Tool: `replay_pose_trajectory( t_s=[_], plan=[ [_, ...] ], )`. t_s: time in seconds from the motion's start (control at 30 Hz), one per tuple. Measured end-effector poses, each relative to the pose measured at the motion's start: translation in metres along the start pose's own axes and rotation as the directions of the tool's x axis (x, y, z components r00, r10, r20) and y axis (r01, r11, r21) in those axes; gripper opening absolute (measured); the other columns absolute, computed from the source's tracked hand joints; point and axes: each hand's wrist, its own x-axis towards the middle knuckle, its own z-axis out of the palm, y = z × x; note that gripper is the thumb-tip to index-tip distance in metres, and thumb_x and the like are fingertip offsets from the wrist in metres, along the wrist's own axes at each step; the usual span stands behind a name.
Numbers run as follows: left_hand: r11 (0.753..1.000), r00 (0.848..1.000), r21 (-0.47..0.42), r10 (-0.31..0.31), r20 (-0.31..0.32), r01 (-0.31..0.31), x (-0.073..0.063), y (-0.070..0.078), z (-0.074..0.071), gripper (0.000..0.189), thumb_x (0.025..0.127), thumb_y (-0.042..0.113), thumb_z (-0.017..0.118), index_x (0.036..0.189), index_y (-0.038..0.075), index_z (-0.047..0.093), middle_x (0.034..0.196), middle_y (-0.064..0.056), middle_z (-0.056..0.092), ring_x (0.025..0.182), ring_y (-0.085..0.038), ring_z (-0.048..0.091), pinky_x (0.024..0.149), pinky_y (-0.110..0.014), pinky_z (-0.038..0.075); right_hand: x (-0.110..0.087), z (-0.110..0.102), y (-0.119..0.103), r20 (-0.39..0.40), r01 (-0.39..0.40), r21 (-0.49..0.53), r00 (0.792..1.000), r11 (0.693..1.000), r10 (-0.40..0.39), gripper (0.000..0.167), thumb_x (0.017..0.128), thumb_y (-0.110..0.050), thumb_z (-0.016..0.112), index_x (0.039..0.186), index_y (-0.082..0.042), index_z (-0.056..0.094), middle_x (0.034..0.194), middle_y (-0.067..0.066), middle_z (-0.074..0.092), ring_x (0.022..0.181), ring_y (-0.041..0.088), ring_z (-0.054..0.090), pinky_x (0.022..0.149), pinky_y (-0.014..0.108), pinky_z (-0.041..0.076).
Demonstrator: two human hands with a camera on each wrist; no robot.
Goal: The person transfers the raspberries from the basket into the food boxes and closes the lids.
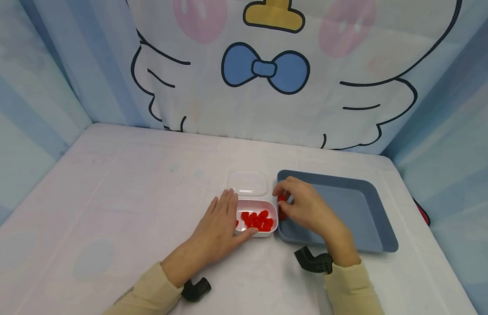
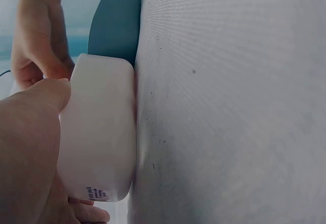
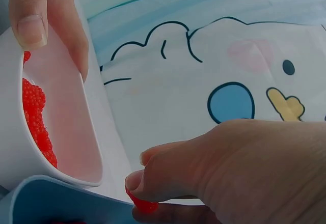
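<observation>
A small white container with a pinkish inside holds several red, bumpy raspberries. My left hand grips its left end, thumb along the front rim and fingers reaching past the back. The thumb presses the front wall in the left wrist view. Over the left edge of a blue-grey tray, my right hand pinches a raspberry between thumb and fingers. More red shows in the tray beneath this hand, partly hidden by it.
A clear plastic lid lies just behind the container. The tray stands close against the container's right side. A printed curtain hangs behind the table, with blue cloth at both sides.
</observation>
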Motion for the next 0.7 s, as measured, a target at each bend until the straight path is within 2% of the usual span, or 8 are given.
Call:
replay_pose_trajectory(
  t_s=[0.47,0.7],
  plan=[
    [1.0,0.999,0.008,0.024,-0.031,-0.024,0.0,-0.001,0.002,0.099,0.089,0.065,0.056,0.155,0.0,0.022,0.162,-0.018,0.027,0.152,-0.035,0.022,0.123,-0.052,0.02,0.001,0.007,-0.009,-0.036,0.11,0.028,0.993,0.993,-0.109,0.025,0.084,0.0,0.074,0.108,-0.006,0.069,0.102,0.004,0.066,0.089,0.015,0.062,0.078,0.031,0.06],
    [1.0,0.999,0.008,0.021,-0.026,-0.021,0.0,-0.002,0.002,0.099,0.089,0.065,0.056,0.155,0.0,0.021,0.162,-0.018,0.027,0.152,-0.035,0.022,0.123,-0.053,0.02,0.003,0.013,-0.014,-0.019,0.167,0.041,0.986,0.985,-0.167,0.023,0.086,-0.001,0.072,0.108,-0.005,0.068,0.105,0.007,0.068,0.086,0.015,0.062,0.074,0.024,0.058]
  ],
)
